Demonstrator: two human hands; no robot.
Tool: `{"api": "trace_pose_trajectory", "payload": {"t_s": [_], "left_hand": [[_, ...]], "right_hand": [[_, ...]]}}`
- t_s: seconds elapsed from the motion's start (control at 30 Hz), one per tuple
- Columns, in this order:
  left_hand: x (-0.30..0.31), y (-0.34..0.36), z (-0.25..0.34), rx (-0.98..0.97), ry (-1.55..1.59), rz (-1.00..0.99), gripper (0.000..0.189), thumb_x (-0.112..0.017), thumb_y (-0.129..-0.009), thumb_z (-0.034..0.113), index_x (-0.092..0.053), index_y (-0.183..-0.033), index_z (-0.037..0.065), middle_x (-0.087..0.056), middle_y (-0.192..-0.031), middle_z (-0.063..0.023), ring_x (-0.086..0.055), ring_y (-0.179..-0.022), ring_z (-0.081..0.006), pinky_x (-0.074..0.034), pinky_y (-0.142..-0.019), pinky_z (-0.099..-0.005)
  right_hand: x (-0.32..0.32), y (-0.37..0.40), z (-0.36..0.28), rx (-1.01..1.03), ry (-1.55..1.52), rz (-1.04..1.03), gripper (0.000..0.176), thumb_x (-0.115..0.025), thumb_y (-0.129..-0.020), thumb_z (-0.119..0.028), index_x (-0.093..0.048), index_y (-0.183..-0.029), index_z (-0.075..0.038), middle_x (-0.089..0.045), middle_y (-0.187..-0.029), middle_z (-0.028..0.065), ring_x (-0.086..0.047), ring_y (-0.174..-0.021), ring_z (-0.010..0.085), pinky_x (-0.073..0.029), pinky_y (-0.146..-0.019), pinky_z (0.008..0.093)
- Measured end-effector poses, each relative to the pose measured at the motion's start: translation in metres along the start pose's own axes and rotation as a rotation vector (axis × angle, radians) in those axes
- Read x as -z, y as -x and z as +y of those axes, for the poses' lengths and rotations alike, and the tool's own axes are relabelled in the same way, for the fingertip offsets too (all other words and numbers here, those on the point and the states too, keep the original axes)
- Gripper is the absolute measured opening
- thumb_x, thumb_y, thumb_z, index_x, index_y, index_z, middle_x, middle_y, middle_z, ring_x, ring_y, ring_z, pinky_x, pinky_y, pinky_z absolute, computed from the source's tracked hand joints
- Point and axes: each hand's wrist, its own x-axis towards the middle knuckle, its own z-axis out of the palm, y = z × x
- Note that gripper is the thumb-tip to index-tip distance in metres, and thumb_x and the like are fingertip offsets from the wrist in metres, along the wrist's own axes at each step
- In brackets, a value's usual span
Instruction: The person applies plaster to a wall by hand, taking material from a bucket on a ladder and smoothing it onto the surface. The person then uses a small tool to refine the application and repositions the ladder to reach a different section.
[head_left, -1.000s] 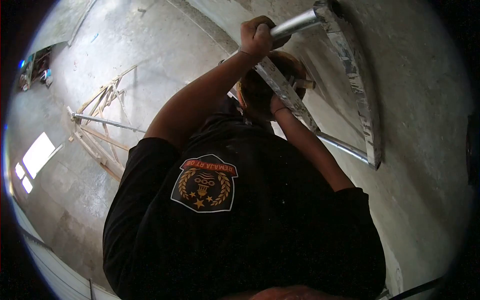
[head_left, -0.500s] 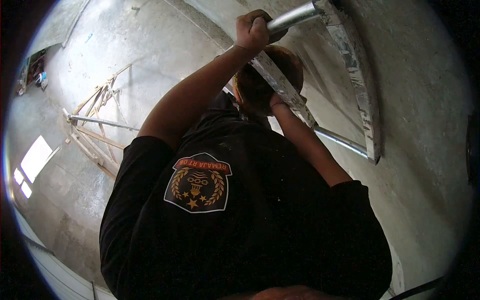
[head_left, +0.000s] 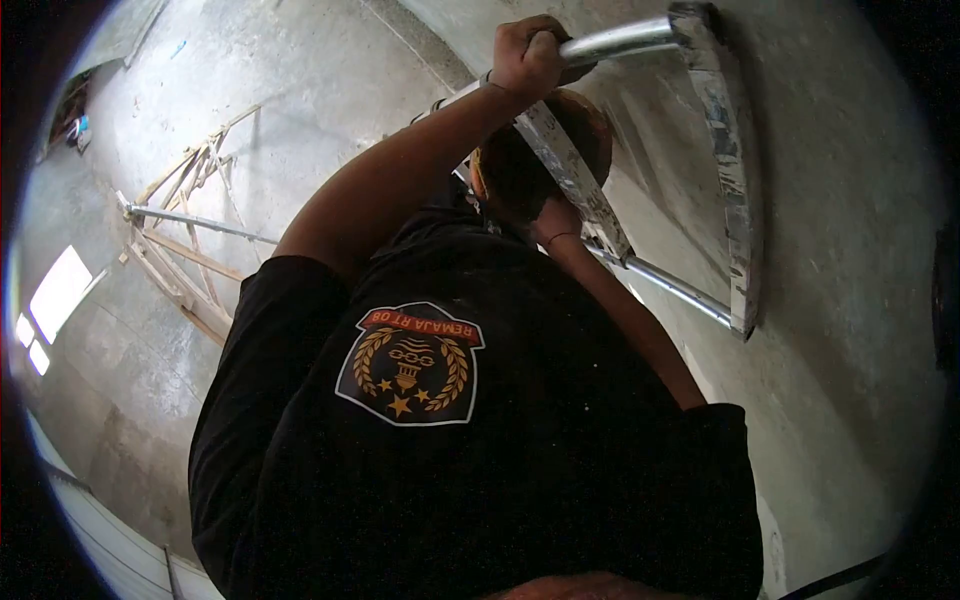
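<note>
My left hand (head_left: pixel 528 58) is closed around a shiny metal tube (head_left: pixel 622 42) at the top of the view. The tube runs into a paint-spattered bar (head_left: pixel 730 160), and a second spattered bar (head_left: pixel 572 180) slants down beneath my left wrist. A lower metal tube (head_left: pixel 680 290) joins the two bars, like a ladder's frame. My right hand (head_left: pixel 557 220) reaches up to a dark round container (head_left: pixel 515 170) with a brownish rim, behind the nearer bar. Shadow and the container hide its fingers, so I cannot make out its grip.
A rough grey wall (head_left: pixel 840 250) runs along the right side. To the left, a trestle of wooden poles and a metal tube (head_left: pixel 195 220) stands on the concrete floor (head_left: pixel 310 90). Bright openings (head_left: pixel 60 295) show at the far left.
The frame and my left hand on its tube sit slightly farther right in view. My right hand has shifted down, and more of it shows beside the container.
</note>
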Motion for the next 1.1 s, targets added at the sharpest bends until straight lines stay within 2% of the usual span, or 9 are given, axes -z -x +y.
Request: {"api": "trace_pose_trajectory", "payload": {"t_s": [0.07,0.17,0.23,0.33,0.53,0.87,0.93,1.03,1.1], "left_hand": [[0.0,0.001,0.001,-0.036,-0.041,-0.015,0.029,-0.042,-0.076,0.013,-0.065,-0.076,-0.006,-0.063,-0.063,-0.0185,-0.064,-0.059,-0.0239,-0.053,-0.062,-0.0376],[-0.002,0.002,-0.007,0.021,-0.016,-0.013,0.029,-0.043,-0.076,0.013,-0.065,-0.077,-0.005,-0.062,-0.063,-0.0186,-0.063,-0.058,-0.0236,-0.053,-0.062,-0.0374],[-0.005,0.002,-0.022,0.06,0.025,-0.009,0.028,-0.043,-0.076,0.013,-0.065,-0.078,-0.004,-0.062,-0.062,-0.0184,-0.063,-0.058,-0.0239,-0.053,-0.062,-0.0376],[-0.007,0.003,-0.021,0.144,0.133,-0.038,0.029,-0.043,-0.077,0.014,-0.065,-0.076,-0.005,-0.061,-0.06,-0.0169,-0.062,-0.054,-0.0214,-0.053,-0.057,-0.0362],[-0.005,0.002,-0.019,0.069,0.121,-0.052,0.029,-0.042,-0.078,0.012,-0.064,-0.076,-0.006,-0.061,-0.059,-0.0154,-0.062,-0.053,-0.0199,-0.053,-0.055,-0.0348],[-0.004,0.001,-0.025,-0.032,0.023,-0.036,0.031,-0.04,-0.079,0.014,-0.065,-0.077,-0.005,-0.064,-0.065,-0.016,-0.065,-0.058,-0.0253,-0.056,-0.059,-0.0392],[0.004,0.003,-0.023,0.171,-0.088,-0.187,0.037,-0.041,-0.084,0.023,-0.066,-0.089,-0.004,-0.067,-0.085,-0.0244,-0.065,-0.078,-0.0366,-0.05,-0.069,-0.0403],[-0.004,0.0,-0.016,-0.034,-0.13,-0.005,0.034,-0.042,-0.072,0.024,-0.059,-0.067,-0.004,-0.061,-0.061,-0.0206,-0.058,-0.054,-0.0379,-0.048,-0.056,-0.0455],[-0.001,-0.001,-0.017,-0.027,-0.168,-0.063,0.036,-0.042,-0.077,0.025,-0.063,-0.076,-0.004,-0.064,-0.07,-0.0225,-0.061,-0.062,-0.038,-0.049,-0.061,-0.0435]], "right_hand": [[0.037,0.013,-0.011,-0.097,-0.077,-0.327,0.045,-0.068,-0.074,-0.026,-0.062,-0.109,0.001,-0.06,-0.116,0.0277,-0.058,-0.109,0.0416,-0.048,-0.092,0.0463],[0.015,0.008,0.011,-0.072,-0.194,-0.252,0.039,-0.066,-0.074,-0.027,-0.065,-0.101,0.002,-0.062,-0.11,0.0289,-0.058,-0.107,0.0425,-0.048,-0.09,0.0456],[0.042,0.028,0.001,0.14,-0.01,-0.335,0.052,-0.064,-0.073,-0.024,-0.056,-0.117,0.004,-0.058,-0.118,0.0293,-0.058,-0.108,0.0428,-0.048,-0.093,0.0474],[0.016,0.035,0.001,0.038,-0.303,0.159,0.063,-0.064,-0.074,-0.017,-0.043,-0.13,0.004,-0.052,-0.125,0.0317,-0.052,-0.112,0.0502,-0.045,-0.096,0.0518],[0.026,0.027,-0.012,-0.131,-0.129,-0.119,0.074,-0.066,-0.075,-0.012,-0.032,-0.139,0.002,-0.04,-0.136,0.0332,-0.048,-0.12,0.0463,-0.044,-0.099,0.049],[0.016,0.031,-0.005,-0.094,-0.086,-0.068,0.067,-0.066,-0.074,-0.021,-0.041,-0.131,0.003,-0.048,-0.13,0.0299,-0.05,-0.119,0.0437,-0.048,-0.095,0.0495],[0.016,0.023,-0.002,-0.049,-0.123,-0.22,0.057,-0.063,-0.074,-0.024,-0.051,-0.122,0.005,-0.047,-0.131,0.0306,-0.05,-0.119,0.045,-0.048,-0.095,0.0493],[0.03,0.025,-0.005,-0.045,-0.19,-0.143,0.05,-0.061,-0.072,-0.027,-0.063,-0.108,0.008,-0.061,-0.11,0.0318,-0.06,-0.106,0.0414,-0.045,-0.098,0.043],[0.035,0.022,-0.003,-0.036,-0.238,-0.214,0.059,-0.06,-0.073,-0.022,-0.055,-0.123,0.009,-0.055,-0.123,0.0328,-0.057,-0.112,0.0415,-0.043,-0.101,0.0428]]}}
